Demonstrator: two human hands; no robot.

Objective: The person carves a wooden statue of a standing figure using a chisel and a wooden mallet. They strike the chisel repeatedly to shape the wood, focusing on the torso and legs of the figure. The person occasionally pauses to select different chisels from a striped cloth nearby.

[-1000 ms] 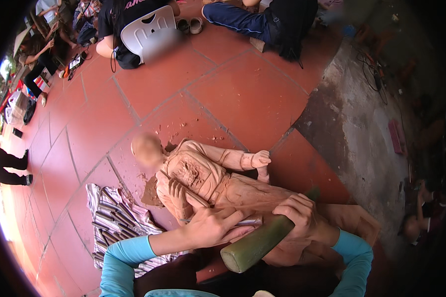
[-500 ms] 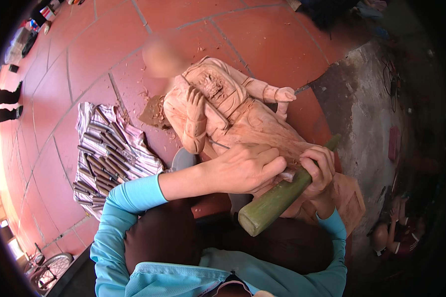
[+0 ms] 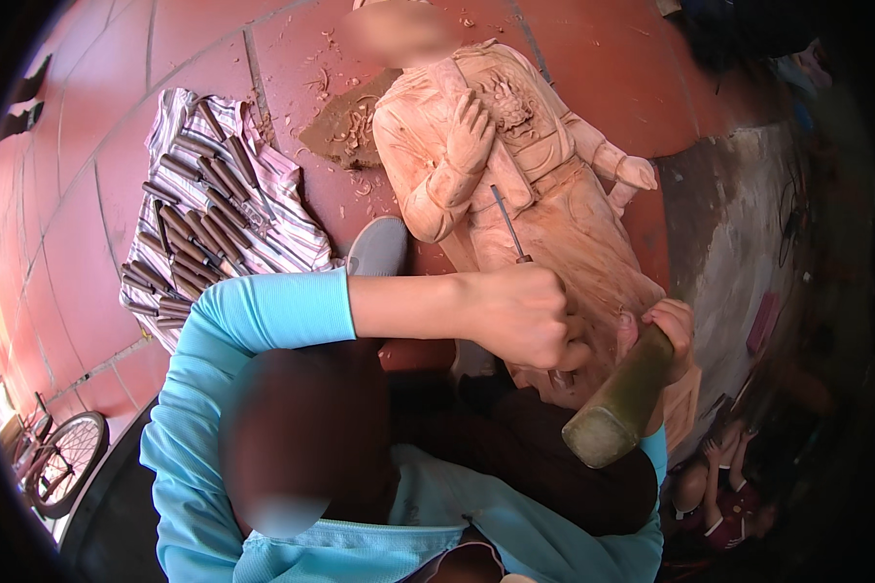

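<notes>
A carved wooden figure [image 3: 515, 136] in a robe lies before me, its head far and its lower part near my hands. My left hand [image 3: 520, 316] is closed around the handle of a carving chisel [image 3: 507, 222]. The thin metal blade points away from me, its tip at the robe below the figure's bent arm. The handle's butt shows just below my fist. My right hand [image 3: 675, 328] grips a thick green cylindrical mallet [image 3: 617, 403], its broad end tilted toward me. The mallet is to the right of the chisel, apart from its butt.
Left of the figure, a striped cloth [image 3: 297, 219] holds several dark-handled carving tools [image 3: 199, 233]. Wood shavings lie around a brown board [image 3: 345, 126] on the red tiled floor [image 3: 97, 253]. My grey shoe [image 3: 379, 248] is beside the figure. A bicycle wheel [image 3: 68, 464] stands lower left; people sit lower right.
The mallet has swung right and away from the chisel butt, its broad end turning toward me. More of the chisel blade shows now. The whole view has shifted, with the figure farther right and up.
</notes>
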